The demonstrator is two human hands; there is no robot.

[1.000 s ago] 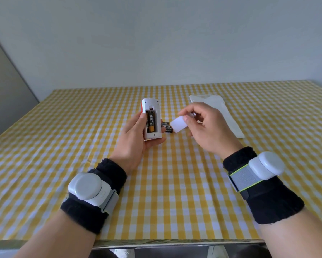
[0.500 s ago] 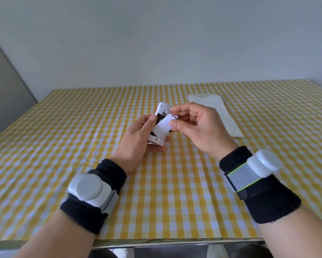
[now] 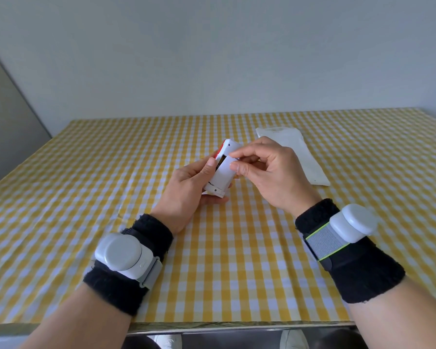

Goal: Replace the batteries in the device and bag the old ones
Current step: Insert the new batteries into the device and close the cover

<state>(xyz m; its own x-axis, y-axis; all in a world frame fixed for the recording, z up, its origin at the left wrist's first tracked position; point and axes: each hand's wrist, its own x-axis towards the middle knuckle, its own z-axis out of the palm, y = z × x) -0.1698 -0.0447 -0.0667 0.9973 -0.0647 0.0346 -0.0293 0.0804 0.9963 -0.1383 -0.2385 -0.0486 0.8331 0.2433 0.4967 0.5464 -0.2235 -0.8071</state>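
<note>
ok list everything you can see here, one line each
device: one, white with a red side, held above the table
battery cover: one, white, lying on the device's back, not fully closed
bag: one, white, flat on the table beyond the right hand
tablecloth: one, yellow and white check, covering the table
wrist sensors: two, white on black bands, one per wrist
left hand: one, holds the device
right hand: one, pinches the battery cover

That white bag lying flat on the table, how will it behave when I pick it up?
The bag lies flat against the tablecloth, so it is probably thin, light and floppy, likely to droop from a pinch. It looks smooth, so perhaps slippery.
</note>
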